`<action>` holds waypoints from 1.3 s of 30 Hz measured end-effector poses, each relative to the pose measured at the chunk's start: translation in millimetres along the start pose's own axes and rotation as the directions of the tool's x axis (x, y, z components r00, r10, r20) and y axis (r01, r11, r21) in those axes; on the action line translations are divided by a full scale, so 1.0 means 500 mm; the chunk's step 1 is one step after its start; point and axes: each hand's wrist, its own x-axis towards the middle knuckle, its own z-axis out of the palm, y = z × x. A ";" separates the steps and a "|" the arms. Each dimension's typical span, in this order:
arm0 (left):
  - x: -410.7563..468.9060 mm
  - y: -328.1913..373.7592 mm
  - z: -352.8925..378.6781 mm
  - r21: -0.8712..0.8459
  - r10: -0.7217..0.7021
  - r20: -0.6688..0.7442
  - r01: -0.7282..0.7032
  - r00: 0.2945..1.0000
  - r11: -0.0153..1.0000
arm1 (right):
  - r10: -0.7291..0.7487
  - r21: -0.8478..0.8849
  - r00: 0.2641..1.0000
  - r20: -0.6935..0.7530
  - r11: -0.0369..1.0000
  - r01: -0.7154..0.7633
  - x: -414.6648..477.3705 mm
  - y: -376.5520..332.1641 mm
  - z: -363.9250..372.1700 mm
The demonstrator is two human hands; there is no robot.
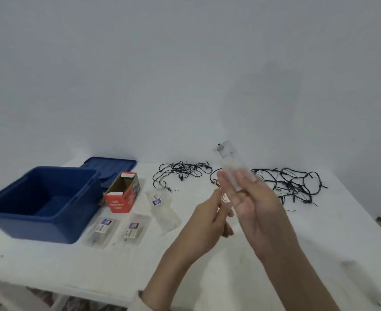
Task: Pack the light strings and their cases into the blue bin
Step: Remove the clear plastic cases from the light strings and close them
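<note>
Red box (120, 199): white print on the end facing me. Top line reads "LED"; the two lines beneath are too blurred for me to read. Labels on the clear cases (104, 225) on the counter (50, 261): print illegible.

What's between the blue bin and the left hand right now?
In the head view, three clear cases lie on the table: two side by side near the blue bin, a third nearer the left hand. The red carton stands behind.

The bin (43, 205) and its lid (111, 169) were dark blue. The open box (122, 194) was red with white lettering; the light strings (293, 185) were black.
</note>
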 end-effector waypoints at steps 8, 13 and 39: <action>0.013 0.095 -0.112 0.584 0.315 -0.114 -0.193 0.942 0.789 | -0.422 -0.707 0.582 0.695 -0.255 0.659 0.061 -0.066 0.003; 0.052 0.137 -0.184 0.544 0.473 -0.067 -0.365 0.879 0.756 | 0.018 -0.910 0.923 0.385 0.174 0.377 0.063 -0.138 0.024; 0.040 0.129 -0.107 -0.128 0.084 -0.086 -0.094 0.993 0.987 | -0.477 -0.611 0.846 0.238 0.603 0.512 0.052 -0.126 0.064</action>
